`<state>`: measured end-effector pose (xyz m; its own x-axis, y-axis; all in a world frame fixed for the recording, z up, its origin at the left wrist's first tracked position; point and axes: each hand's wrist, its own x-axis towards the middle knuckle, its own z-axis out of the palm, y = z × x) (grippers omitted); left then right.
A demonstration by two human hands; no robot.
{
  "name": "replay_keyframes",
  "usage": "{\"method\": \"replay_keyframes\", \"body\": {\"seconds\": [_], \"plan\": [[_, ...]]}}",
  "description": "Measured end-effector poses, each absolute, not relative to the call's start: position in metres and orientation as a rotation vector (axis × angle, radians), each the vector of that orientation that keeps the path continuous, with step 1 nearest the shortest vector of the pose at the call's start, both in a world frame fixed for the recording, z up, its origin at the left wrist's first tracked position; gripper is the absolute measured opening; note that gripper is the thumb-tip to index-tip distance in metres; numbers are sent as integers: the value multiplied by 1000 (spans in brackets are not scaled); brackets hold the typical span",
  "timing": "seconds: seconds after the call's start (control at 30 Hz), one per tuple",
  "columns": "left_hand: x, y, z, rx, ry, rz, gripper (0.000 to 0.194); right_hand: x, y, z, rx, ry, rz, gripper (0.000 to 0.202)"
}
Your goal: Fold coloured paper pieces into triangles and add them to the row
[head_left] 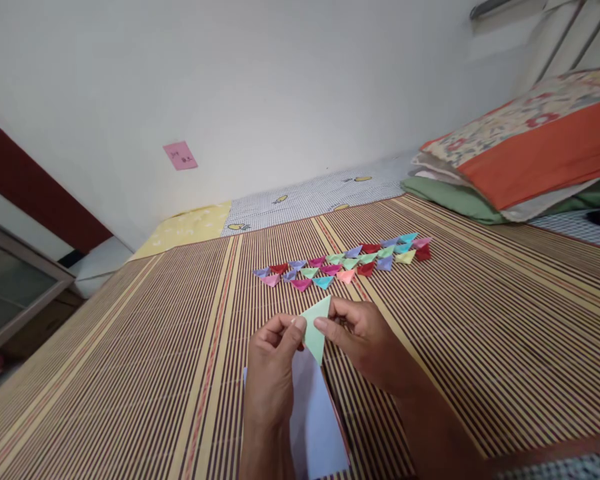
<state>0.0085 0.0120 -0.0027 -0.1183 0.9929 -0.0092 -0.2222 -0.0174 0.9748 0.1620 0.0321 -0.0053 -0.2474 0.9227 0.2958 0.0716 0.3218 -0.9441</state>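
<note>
A light green paper folded into a triangle (317,330) is held up between both hands. My left hand (275,360) pinches its left edge between thumb and fingers. On the upper right side, my right hand (363,337) grips it the same way, thumb in front. Under the hands lies a pale lavender sheet (317,427), partly hidden by my left hand and wrist. Beyond the hands, several small folded paper triangles (331,269) in red, pink, purple, green, blue and yellow lie in slanting rows on the striped mat (170,347).
Folded bedding with an orange and floral cover (555,147) is stacked at the right. A patterned sheet (300,200) runs along the wall behind the mat. A pink note (181,155) is on the wall. A framed glass panel (15,287) stands at the left.
</note>
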Motion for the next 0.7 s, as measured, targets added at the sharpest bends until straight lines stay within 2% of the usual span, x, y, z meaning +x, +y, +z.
{"method": "replay_keyframes", "body": {"seconds": [0.23,0.4,0.57,0.7], "plan": [[1,9,-3,1052,1046,1358,21,165,33,-7,-908,-1610,1064,40],[4,8,2,1067,1033,1295,21,168,35,-5,-941,-1574,955,35],[8,12,-2,999,1007,1346,23,168,35,-4,-897,-1449,980,43],[9,16,-5,777,884,1358,25,167,37,-6,-730,-1414,1205,21]]}}
